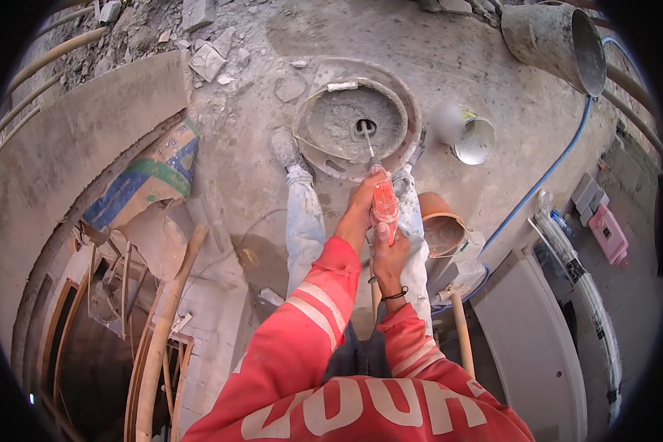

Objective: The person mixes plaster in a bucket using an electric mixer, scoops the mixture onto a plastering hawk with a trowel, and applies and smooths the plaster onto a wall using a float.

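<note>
Both my hands hold a red power mixer (384,205) in front of my legs. My left hand (360,200) is wrapped round its upper part, close to the chuck. Nearer my body, my right hand (390,258) grips the rear end. A thin metal shaft (368,140) runs from the tool down into grey wet mortar (331,121), where its end sits in a small hollow. The mortar fills a round tub (404,121) that stands between my feet. A light-coloured stick-like piece (342,86) lies on the tub's far rim.
A large bucket (541,37) lies tipped at the upper right. A small pail (474,140) and an orange bucket (442,225) are right of my legs. A blue hose (549,177) crosses the right side. Rubble (208,62) and a cement bag (151,177) are at left.
</note>
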The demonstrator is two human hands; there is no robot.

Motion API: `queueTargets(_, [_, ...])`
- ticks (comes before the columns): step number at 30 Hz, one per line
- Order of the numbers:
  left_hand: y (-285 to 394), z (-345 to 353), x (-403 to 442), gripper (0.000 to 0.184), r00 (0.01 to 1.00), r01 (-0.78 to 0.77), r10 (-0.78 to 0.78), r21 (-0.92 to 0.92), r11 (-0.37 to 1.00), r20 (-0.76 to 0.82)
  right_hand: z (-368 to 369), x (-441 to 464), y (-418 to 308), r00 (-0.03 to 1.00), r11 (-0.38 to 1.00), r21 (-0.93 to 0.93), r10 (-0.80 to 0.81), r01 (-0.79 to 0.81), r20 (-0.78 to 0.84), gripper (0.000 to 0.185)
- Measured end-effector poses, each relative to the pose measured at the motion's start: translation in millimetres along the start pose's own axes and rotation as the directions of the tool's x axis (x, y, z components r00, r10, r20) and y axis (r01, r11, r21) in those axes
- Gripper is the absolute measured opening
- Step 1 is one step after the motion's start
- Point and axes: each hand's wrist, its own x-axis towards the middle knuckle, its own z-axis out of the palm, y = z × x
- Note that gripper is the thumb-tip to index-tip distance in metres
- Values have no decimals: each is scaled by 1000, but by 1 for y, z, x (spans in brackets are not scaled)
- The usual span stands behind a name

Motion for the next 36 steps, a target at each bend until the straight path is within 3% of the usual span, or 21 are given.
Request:
queueTargets(6, [-8, -8, 5, 25, 995, 17, -13, -41, 999, 102, -5, -3, -1, 1000, 999, -35, 24, -23, 13, 64])
queueTargets(14, [-6, -21, -15, 25, 999, -7, 10, -61, 998, 50, -3, -10, -4, 996, 990, -139, 44, -32, 81, 58])
queueTargets(23, [10, -43, -39, 31, 998, -24, 28, -90, 996, 54, 14, -21, -28, 990, 961, -269, -23, 60, 137, 47])
queueTargets(26, [16, -52, -42, 35, 994, -64, 70, -76, 995, 80, 18, -23, -32, 975, 940, -313, -68, 134, 213, 48])
queueTargets(28, [20, -50, -48, 36, 995, -81, 83, -60, 995, 47, 25, -22, -33, 980, 954, -281, -48, 101, 191, 49])
queueTargets(32, [27, -68, -38, 35, 985, -54, 76, -141, 989, 156, 33, -27, -34, 979, 960, -253, -76, 123, 187, 53])
queueTargets(34, [26, -77, -47, 35, 977, -18, 48, -142, 990, 209, 33, -32, -29, 969, 923, -343, -102, 177, 227, 54])
queueTargets(36, [22, -77, -53, 35, 982, -69, 101, -193, 979, 160, 36, -29, -31, 962, 898, -391, -107, 202, 252, 55])
